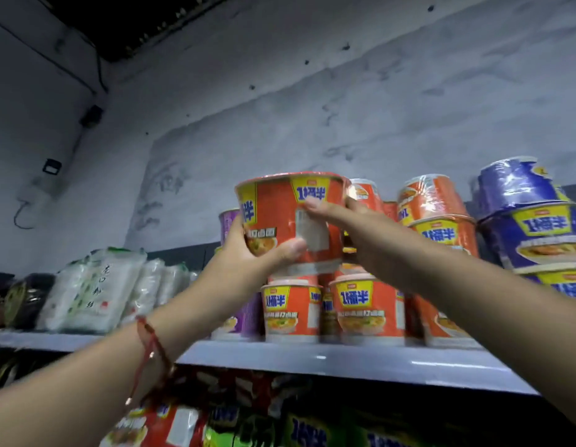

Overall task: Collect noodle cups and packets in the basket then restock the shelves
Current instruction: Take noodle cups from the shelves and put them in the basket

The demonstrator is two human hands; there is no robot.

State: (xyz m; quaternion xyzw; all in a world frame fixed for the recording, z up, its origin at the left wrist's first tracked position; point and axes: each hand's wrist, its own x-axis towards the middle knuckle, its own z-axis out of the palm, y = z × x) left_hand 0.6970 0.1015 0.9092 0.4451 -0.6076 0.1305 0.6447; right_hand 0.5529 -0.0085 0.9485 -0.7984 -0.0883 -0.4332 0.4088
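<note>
I am holding an orange cup [289,217] above the orange cups [331,308] on the shelf [344,359]: my left hand [248,253] gripping its base, my right hand [354,227] clasping its right side.

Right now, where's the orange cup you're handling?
Centre of the head view: the orange cup is held by both hands, left hand and right hand, above the orange cups on the top shelf.
</note>
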